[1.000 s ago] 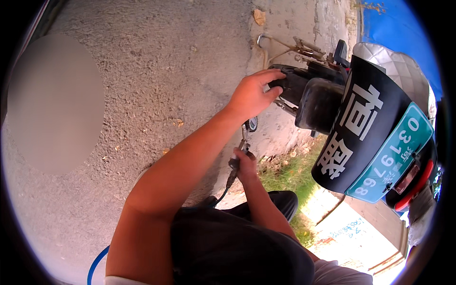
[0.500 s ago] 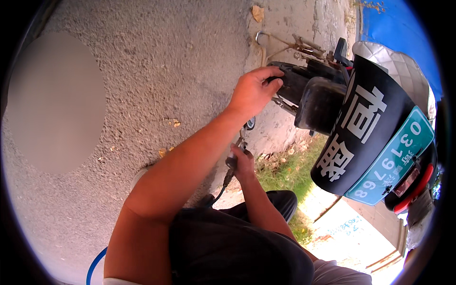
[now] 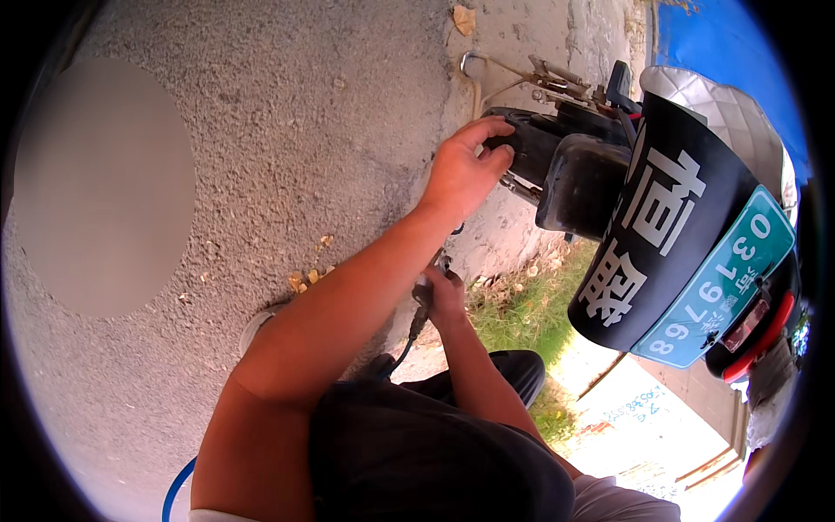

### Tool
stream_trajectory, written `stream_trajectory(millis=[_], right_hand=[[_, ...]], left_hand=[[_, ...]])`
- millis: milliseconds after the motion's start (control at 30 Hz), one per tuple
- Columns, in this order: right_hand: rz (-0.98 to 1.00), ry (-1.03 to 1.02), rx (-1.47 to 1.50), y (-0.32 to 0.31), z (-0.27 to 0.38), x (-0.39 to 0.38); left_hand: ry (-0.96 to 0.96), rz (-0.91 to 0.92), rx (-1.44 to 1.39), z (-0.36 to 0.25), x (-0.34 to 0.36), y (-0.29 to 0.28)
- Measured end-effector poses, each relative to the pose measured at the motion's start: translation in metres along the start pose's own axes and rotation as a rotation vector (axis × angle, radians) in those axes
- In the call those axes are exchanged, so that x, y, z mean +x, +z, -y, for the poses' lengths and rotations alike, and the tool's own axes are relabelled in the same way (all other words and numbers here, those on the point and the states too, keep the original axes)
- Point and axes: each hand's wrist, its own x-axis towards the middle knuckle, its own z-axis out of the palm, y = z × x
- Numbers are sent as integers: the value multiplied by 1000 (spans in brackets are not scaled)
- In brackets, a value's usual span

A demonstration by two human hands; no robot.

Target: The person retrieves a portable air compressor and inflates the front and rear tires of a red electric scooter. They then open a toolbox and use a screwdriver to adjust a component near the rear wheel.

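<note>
My left hand (image 3: 470, 170) is at the black tyre (image 3: 529, 143) of a two-wheeled scooter, its thumb and fingers curled against the rubber. Lower down, my right hand (image 3: 445, 297) is wrapped round a tyre inflator gun (image 3: 424, 296) with a dark grip. A hose (image 3: 402, 355) runs from the gun's lower end toward my legs. My left forearm hides the gun's front part. Past the tyre are a dark mudguard flap (image 3: 583, 187) and a black rear panel (image 3: 665, 217) with white lettering.
A green licence plate (image 3: 718, 283) and a red light (image 3: 765, 339) sit at the scooter's rear. A metal stand (image 3: 500, 78) juts beside the wheel. Quilted silver cover (image 3: 722, 109) lies over the scooter. Grass (image 3: 531, 304) grows by the concrete edge; blue hose (image 3: 178, 487) lies at lower left.
The view has shifted slightly. The inflator's round gauge, seen beside my left wrist before, is now almost wholly hidden. My left hand stays at the tyre; my right keeps the inflator gun.
</note>
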Motion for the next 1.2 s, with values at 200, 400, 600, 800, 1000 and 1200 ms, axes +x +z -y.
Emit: stream_trajectory(millis=[200,400,600,800,1000,1200], right_hand=[[31,-16,29,-4,-9,8],[7,-18,19,3,3,-4],[10,-16,35,1,-4,2],[23,-24,29,-1,-7,6],[18,-24,30,1,-5,4],[15,-33,44,2,-5,2]], left_hand=[[33,-8,14,2,-1,3],[25,-30,12,2,-3,4],[51,-38,8,6,0,3],[24,-37,40,0,1,4],[90,-39,44,5,1,3],[73,-41,72,1,3,3]])
